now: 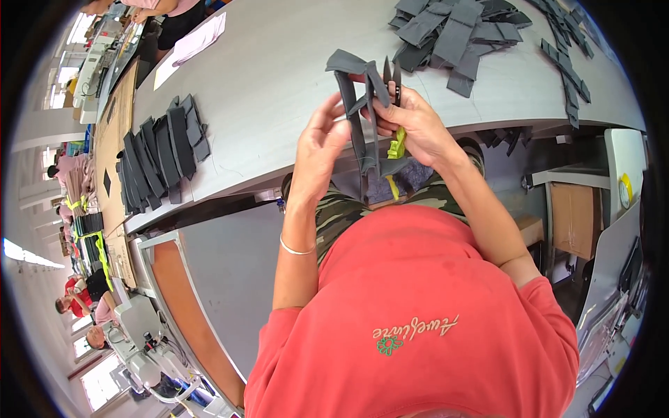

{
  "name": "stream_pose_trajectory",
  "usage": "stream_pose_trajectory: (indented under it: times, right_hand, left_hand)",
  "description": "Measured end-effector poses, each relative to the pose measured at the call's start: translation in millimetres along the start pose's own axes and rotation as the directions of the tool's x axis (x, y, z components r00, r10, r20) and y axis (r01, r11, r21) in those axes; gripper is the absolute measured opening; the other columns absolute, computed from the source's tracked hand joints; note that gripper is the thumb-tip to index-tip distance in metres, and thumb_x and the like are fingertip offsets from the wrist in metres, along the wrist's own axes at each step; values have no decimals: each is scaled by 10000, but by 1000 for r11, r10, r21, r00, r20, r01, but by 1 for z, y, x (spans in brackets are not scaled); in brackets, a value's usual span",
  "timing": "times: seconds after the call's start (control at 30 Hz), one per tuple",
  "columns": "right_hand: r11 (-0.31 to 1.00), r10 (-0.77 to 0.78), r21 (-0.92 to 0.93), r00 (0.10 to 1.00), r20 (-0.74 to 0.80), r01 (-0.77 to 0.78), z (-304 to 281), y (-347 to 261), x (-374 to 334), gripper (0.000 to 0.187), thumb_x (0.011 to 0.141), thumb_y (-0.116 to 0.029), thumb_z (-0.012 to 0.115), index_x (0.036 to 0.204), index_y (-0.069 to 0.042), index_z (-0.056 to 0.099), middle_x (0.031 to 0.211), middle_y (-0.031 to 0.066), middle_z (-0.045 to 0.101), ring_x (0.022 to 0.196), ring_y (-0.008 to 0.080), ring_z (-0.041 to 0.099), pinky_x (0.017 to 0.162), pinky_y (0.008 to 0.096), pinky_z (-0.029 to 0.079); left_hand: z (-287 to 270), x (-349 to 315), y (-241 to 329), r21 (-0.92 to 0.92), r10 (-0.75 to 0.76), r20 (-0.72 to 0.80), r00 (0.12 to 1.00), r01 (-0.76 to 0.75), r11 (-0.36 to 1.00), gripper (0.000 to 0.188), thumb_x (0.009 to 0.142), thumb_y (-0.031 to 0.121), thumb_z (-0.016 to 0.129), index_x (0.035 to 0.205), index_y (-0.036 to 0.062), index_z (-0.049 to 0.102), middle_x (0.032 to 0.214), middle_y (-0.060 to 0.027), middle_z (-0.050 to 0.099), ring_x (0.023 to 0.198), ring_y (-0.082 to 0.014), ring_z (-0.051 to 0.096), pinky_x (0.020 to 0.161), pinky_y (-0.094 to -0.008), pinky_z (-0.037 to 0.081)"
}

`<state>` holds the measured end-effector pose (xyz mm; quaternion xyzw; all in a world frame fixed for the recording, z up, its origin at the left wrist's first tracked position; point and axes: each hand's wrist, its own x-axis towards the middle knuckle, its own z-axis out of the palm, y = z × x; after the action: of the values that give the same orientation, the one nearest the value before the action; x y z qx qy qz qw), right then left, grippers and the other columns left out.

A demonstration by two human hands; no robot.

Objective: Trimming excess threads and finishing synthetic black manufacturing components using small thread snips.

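Several dark grey fabric strips (355, 125), bunched and folded, hang upright between my hands above the table's near edge. My right hand (419, 129) pinches them with thumb and fingers. In the same hand sits a pair of black scissors (393, 78), points upward, blades a little apart. A yellow-green wrapping (397, 143), apparently around the scissor handle, shows below that palm. My left hand (320, 143) is beside the strips on their left. Its fingers are loosely curved and its thumb stands apart; the fingertips reach the strip's edge and are partly hidden.
On the grey table (279, 76), a row of dark fabric pieces (164, 150) lies left, with a loose heap (453, 35) far right. More strips (564, 63) trail over the right edge. White sheets (198, 40) lie far left. A cardboard box (575, 219) stands below right. People work at left.
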<state>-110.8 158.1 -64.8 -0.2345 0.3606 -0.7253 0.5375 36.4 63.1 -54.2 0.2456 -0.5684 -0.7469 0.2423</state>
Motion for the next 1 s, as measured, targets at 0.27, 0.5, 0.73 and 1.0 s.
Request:
stream_pose_trajectory:
  times: [0.27, 0.5, 0.73, 1.0]
  right_hand:
    - [808, -194, -577, 978, -76, 115, -7, 3, 3, 446, 859, -173, 624, 1294, -139, 528, 922, -5, 529, 756, 98, 462, 687, 252, 411]
    - [435, -337, -896, 939, -70, 89, -17, -12, -19, 380, 826, -266, 661, 1183, -148, 605, 957, 65, 591, 858, 188, 561, 728, 304, 446]
    - [14, -302, -994, 949, 95, 104, -29, -5, -28, 149, 814, -197, 645, 921, -103, 690, 780, 56, 647, 738, 256, 591, 672, 369, 466]
    - [-88, -361, -986, 918, 162, 139, -33, 6, -23, 76, 794, -182, 648, 829, -118, 672, 716, 20, 616, 672, 241, 569, 621, 373, 458]
  left_hand:
    - [3, 21, 0, -14, 34, -48, 998, -35, 999, 435, 783, 81, 722, 1099, -12, 438, 908, -117, 624, 715, -169, 610, 575, -249, 428]
    - [-10, 37, -6, 157, 34, -107, 994, -17, 987, 331, 821, 114, 682, 1021, -8, 449, 939, -170, 655, 846, -232, 665, 739, -305, 496]
    - [-5, 45, -32, 204, 12, -143, 990, 18, 979, 375, 818, 125, 702, 1010, -20, 414, 867, -148, 671, 782, -147, 654, 661, -244, 519]
    - [-4, 47, -40, 311, 57, -149, 987, -8, 950, 369, 809, 167, 719, 979, 4, 436, 752, -85, 655, 663, -76, 582, 568, -216, 458]
